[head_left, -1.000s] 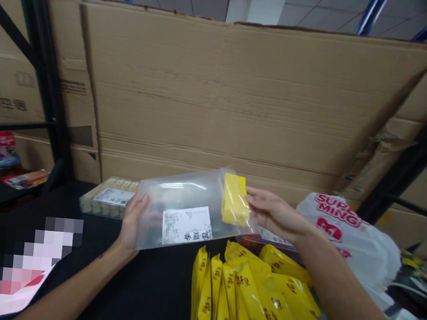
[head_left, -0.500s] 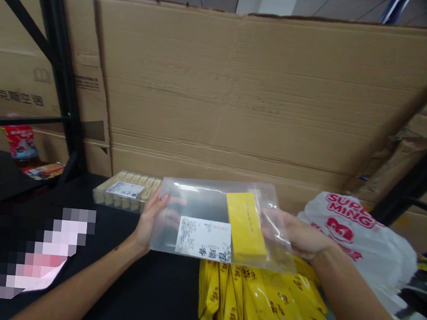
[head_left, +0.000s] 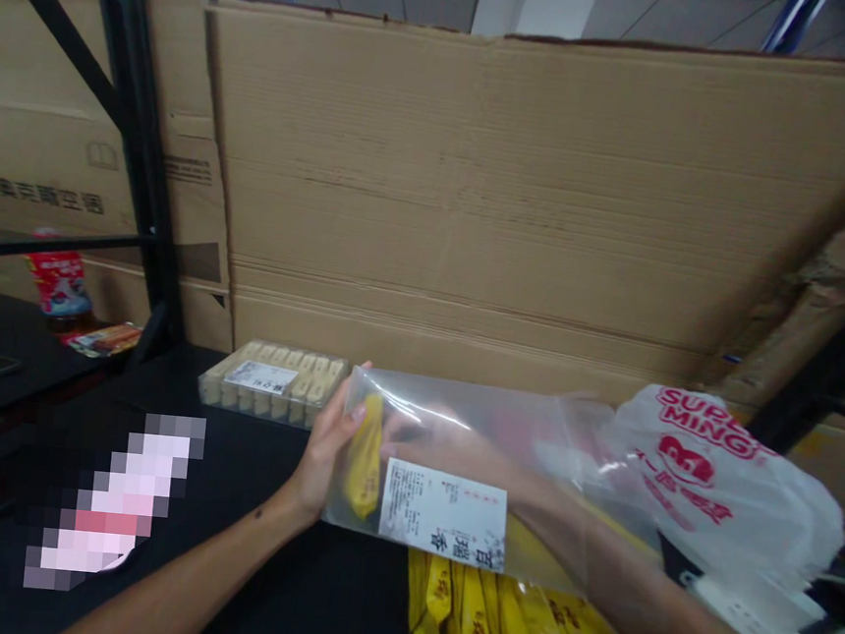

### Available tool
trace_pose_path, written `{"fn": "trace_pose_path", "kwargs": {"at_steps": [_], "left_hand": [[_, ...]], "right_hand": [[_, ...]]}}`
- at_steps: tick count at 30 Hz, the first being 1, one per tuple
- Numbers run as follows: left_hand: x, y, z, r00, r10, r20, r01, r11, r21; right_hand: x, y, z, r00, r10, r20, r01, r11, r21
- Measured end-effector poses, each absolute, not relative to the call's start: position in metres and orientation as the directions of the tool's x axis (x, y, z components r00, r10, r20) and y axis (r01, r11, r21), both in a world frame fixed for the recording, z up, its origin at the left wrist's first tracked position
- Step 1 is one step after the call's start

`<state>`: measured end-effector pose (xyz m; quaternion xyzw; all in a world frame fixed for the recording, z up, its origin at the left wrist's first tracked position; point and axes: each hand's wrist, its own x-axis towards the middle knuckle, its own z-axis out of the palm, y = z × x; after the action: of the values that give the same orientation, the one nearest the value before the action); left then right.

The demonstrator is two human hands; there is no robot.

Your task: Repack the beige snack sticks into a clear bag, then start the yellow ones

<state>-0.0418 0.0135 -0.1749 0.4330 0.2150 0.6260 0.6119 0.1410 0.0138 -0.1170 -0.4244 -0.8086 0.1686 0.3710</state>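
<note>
My left hand (head_left: pixel 323 451) grips the left end of a clear plastic box (head_left: pixel 452 394), its thumb on the front face. A white printed label (head_left: pixel 442 514) covers the lower front of the box, its large characters upside down. One narrow yellow packet (head_left: pixel 363 465) stands inside against the left end. Through the cloudy plastic I see my right hand (head_left: pixel 423 437), reaching in from the right, fingers stretched toward the packet; the fingertips look blurred. Below the box, several yellow packets (head_left: pixel 543 633) with dark lettering lie together on the black table (head_left: pixel 339 596).
A filled clear box of pale pieces (head_left: pixel 276 383) rests at the back left. A white plastic bag (head_left: pixel 733 482) with red print is at right. A pixelated pinkish item (head_left: pixel 110 507) lies left. Red packaging (head_left: pixel 63 281) sits beyond the black post (head_left: pixel 141 154). Cardboard (head_left: pixel 464 183) walls the back.
The yellow packet in the box has shifted from the right part to the left end. My right hand has moved left, deeper into the box. My left hand keeps its grip.
</note>
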Motion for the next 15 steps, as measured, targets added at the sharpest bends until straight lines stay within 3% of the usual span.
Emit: {"fn": "trace_pose_path", "kwargs": {"at_steps": [3,5,7,9,12,14,15], "left_hand": [[-0.044,0.016,-0.173,0.122,0.954,0.274,-0.585,-0.154,0.796],[-0.051,0.023,-0.17,0.122,0.962,0.246,-0.594,-0.128,0.795],[-0.062,0.034,-0.168,0.062,0.973,0.222,-0.582,-0.146,0.8],[-0.074,0.047,-0.167,-0.061,0.971,0.23,-0.561,-0.224,0.797],[-0.087,0.063,-0.17,-0.196,0.947,0.254,-0.556,-0.321,0.767],[-0.091,0.068,-0.173,-0.269,0.926,0.266,-0.547,-0.374,0.749],[-0.091,0.07,-0.175,-0.299,0.915,0.27,-0.542,-0.396,0.741]], "right_hand": [[0.14,0.007,-0.106,-0.721,0.653,0.234,0.298,0.596,-0.746],[0.149,0.01,-0.097,-0.777,0.604,0.178,0.196,0.501,-0.843],[0.167,0.02,-0.092,-0.592,0.763,0.261,0.144,0.418,-0.897],[0.187,0.032,-0.091,-0.231,0.896,0.379,0.033,0.397,-0.917],[0.209,0.035,-0.1,0.193,0.8,0.568,0.039,0.572,-0.819],[0.211,0.019,-0.11,0.193,0.721,0.666,0.278,0.61,-0.742],[0.208,0.007,-0.116,0.062,0.743,0.667,0.413,0.589,-0.694]]}}
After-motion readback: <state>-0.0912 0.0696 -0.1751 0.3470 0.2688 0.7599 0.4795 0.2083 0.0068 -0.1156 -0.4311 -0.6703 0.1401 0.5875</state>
